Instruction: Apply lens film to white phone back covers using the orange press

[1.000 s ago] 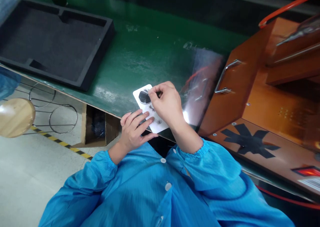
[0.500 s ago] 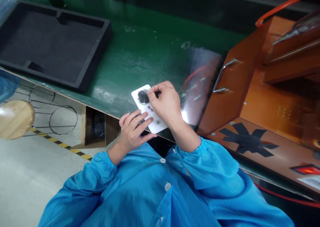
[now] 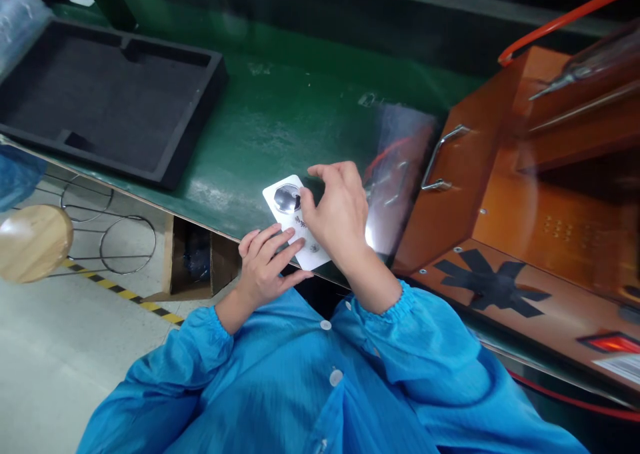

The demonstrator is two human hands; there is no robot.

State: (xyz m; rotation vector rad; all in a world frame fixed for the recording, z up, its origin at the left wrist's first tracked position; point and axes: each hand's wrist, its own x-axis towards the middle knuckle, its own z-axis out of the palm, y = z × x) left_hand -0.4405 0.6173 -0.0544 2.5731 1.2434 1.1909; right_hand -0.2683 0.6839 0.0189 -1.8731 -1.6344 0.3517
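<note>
Left hand (image 3: 265,261), fingers extended, rests on the card (image 3: 300,220); right hand (image 3: 337,213), thumb and forefinger parted, hides its edge. Tray (image 3: 115,101) left of both, box (image 3: 465,167) right.

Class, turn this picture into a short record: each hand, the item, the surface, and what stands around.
Left hand: fingertips on the white card
Right hand: thumb at the shiny patch, index finger apart from it
Item: white card with shiny patch and dark markings
Surface: green bench
Left side: black tray on the green bench; wooden stool
Right side: orange cabinet
</note>
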